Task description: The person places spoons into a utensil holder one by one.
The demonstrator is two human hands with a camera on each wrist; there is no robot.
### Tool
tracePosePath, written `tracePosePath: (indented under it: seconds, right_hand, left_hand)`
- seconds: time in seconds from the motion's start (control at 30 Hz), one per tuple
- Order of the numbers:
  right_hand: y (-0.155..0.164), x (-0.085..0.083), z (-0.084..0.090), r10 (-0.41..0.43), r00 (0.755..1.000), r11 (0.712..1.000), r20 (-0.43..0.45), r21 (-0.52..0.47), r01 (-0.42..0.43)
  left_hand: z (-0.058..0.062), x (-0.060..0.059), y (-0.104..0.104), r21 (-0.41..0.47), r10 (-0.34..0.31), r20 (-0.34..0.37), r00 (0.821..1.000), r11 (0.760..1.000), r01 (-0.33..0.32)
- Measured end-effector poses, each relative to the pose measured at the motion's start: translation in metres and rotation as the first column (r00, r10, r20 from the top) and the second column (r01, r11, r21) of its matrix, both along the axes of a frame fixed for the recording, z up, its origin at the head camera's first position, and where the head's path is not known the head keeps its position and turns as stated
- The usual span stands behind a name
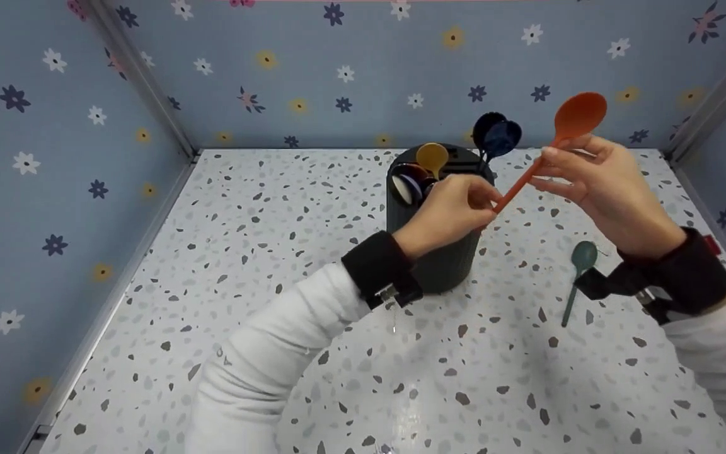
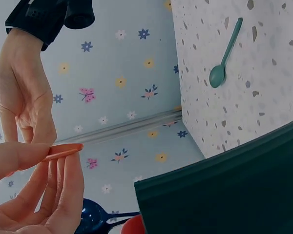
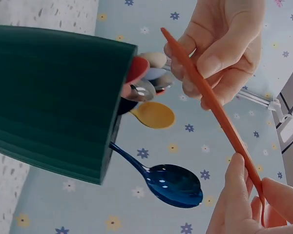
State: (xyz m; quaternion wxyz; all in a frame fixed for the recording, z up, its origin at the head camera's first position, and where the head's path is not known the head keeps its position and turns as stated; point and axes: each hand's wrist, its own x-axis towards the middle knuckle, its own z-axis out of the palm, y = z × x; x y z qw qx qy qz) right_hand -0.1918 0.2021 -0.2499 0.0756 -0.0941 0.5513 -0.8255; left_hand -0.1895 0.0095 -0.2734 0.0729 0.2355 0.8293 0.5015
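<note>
While both hands [image 1: 451,211] [image 1: 602,186] pinch the orange spoon [image 1: 552,142], its bowl rises beyond the right fingertips. Below the left fingers stands the dark holder [image 1: 445,258]. No writing shows.

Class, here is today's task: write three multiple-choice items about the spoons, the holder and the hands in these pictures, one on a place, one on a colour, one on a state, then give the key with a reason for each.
1. Where does the green spoon lie?
A. Inside the holder
B. On the speckled table, to the right of the holder
C. In the left hand

2. What colour is the spoon held by both hands?
A. Orange
B. Yellow
C. Dark blue

3. How is the orange spoon held?
A. Flat on the table under an open palm
C. Standing in the holder, untouched
B. Pinched by the left hand at the handle end and by the right hand near the bowl

Key:
1 B, it rests on the table beside the dark green holder.
2 A, the head view shows its orange bowl and handle.
3 B, fingers of both hands close on it in the air.
</note>
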Motion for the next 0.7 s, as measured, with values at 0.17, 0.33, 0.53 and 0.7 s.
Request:
tracePosePath:
  seconds: [0.17,0.33,0.53,0.7]
  right_hand:
    - [-0.005,-0.007,0.014,-0.014,0.999,1.0,-0.048,-0.027,0.013]
    - [-0.008,-0.012,0.025,-0.011,0.997,1.0,-0.073,-0.025,0.009]
    - [-0.011,-0.016,0.029,-0.017,0.995,1.0,-0.102,-0.013,0.016]
    - [-0.016,-0.018,0.026,-0.026,0.994,0.999,-0.11,0.03,0.029]
  left_hand:
    - [0.012,-0.013,0.002,0.011,0.046,-0.023,0.999,0.999,-0.046]
    - [0.018,-0.019,0.005,0.021,0.065,-0.017,0.998,0.998,-0.065]
    - [0.022,-0.029,0.007,-0.023,0.08,0.001,0.997,0.996,-0.08]
    - [0.02,-0.038,0.007,-0.059,0.093,0.022,0.995,0.994,-0.091]
